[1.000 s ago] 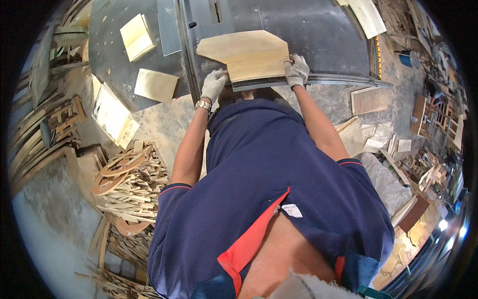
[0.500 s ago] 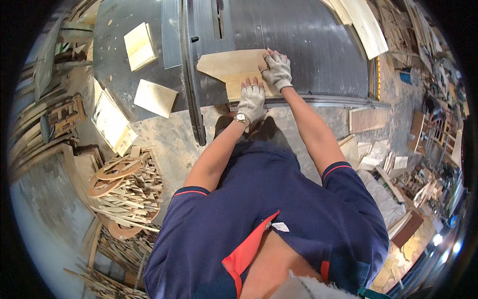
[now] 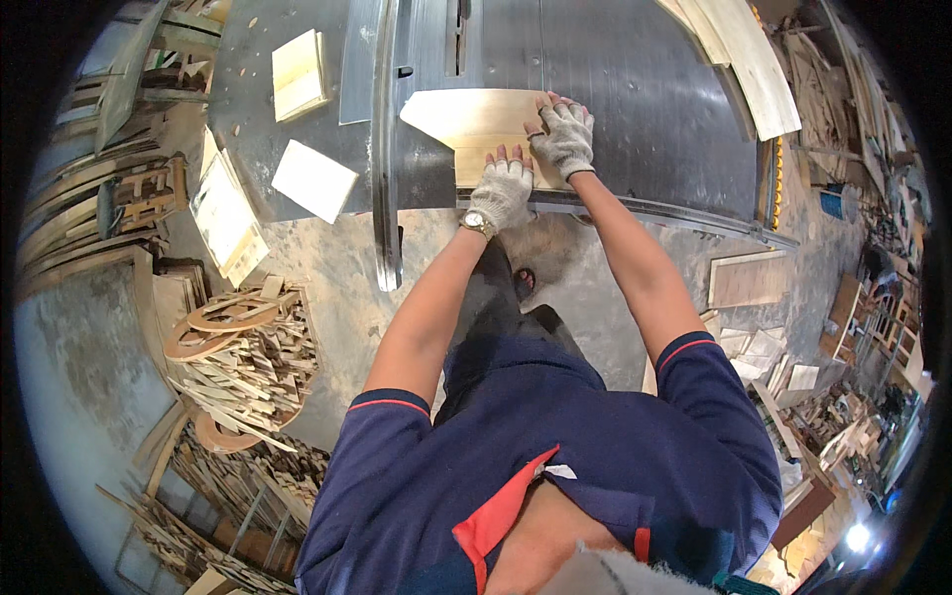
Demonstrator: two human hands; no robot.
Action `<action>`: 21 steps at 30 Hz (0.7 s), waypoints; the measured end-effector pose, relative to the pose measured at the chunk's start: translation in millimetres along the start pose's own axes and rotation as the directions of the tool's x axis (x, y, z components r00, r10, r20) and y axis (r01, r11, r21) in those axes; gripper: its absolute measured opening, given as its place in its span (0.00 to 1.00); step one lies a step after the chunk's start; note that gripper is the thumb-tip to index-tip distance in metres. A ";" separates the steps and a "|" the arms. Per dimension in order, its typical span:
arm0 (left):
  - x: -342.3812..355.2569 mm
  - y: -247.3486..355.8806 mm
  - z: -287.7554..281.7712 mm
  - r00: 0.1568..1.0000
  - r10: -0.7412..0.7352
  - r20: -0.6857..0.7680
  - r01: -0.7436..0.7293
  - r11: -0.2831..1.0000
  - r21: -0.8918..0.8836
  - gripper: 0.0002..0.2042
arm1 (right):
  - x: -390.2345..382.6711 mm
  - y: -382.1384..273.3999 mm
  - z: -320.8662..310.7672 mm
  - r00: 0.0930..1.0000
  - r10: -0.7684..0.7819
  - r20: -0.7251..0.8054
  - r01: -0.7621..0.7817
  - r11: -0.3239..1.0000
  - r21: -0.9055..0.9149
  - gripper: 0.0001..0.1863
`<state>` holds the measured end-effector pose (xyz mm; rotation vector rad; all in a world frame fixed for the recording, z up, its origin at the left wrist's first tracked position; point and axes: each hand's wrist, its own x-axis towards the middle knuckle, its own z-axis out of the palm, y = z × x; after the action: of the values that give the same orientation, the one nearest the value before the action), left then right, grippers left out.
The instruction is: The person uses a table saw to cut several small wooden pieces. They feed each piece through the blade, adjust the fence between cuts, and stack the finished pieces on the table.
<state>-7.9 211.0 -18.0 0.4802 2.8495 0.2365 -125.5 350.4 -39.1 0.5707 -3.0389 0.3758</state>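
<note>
A pale, notched plywood board [image 3: 468, 111] lies on the dark metal table [image 3: 654, 149] against a fence along its near edge. Both of my hands wear cream fingerless gloves. My left hand [image 3: 504, 190] presses on the board's lower part with fingers stretched out. My right hand [image 3: 563, 137] rests higher, on the board's right end, fingers spread. A metal rail [image 3: 387, 248] runs front to back just left of the board, and a narrow slot sits beyond it.
Small pale boards [image 3: 297, 74] lie on the table's left, longer planks [image 3: 746, 84] at the back right. Offcut piles [image 3: 238, 377] and leaning wood [image 3: 99, 208] crowd the floor on the left; panels [image 3: 744, 279] and scraps lie on the right.
My hands have moved from gripping the board's two sides onto its top, the left shifting right and forward. The board dropped a little, then went slightly forward. My body has shifted.
</note>
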 end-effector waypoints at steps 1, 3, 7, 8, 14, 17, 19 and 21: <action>3.1 -1.8 -2.5 1.000 -0.004 0.013 0.005 1.000 -0.005 0.52 | 2.5 -0.3 -1.4 1.000 0.004 0.013 -0.004 1.000 -0.005 0.31; 11.9 -6.2 -6.5 1.000 -0.002 -0.001 0.002 1.000 0.003 0.53 | 11.6 0.1 -3.0 1.000 0.009 0.026 -0.008 1.000 -0.015 0.31; 27.3 -14.2 -13.7 0.999 -0.015 0.048 0.016 1.000 -0.008 0.53 | 31.7 4.8 -2.7 1.000 0.003 0.029 -0.002 0.999 -0.039 0.32; 32.1 -16.4 -16.5 0.999 -0.015 0.042 0.015 1.000 -0.002 0.53 | 38.0 6.5 -2.3 0.999 0.007 0.035 -0.005 0.999 -0.050 0.32; 64.2 -34.2 -34.7 0.999 -0.017 0.035 0.017 1.000 0.000 0.51 | 79.2 15.8 3.2 0.999 0.013 0.039 -0.010 0.996 -0.084 0.31; 81.0 -42.4 -40.0 0.999 -0.026 0.032 0.026 1.000 -0.004 0.53 | 97.2 20.5 6.6 1.000 -0.003 -0.003 0.003 0.998 -0.067 0.32; 91.7 -47.2 -42.5 0.999 -0.032 0.022 0.033 0.999 -0.011 0.53 | 109.4 23.4 8.7 0.999 -0.015 -0.033 0.013 0.998 -0.064 0.32; 102.2 -51.5 -45.0 0.998 -0.040 0.037 0.041 0.999 -0.008 0.53 | 120.3 25.8 9.8 1.000 -0.009 -0.023 0.007 0.997 -0.072 0.31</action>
<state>-128.9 192.4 -6.4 0.4204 2.8177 0.2295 -246.8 328.7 -46.1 0.5696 -3.0128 0.2696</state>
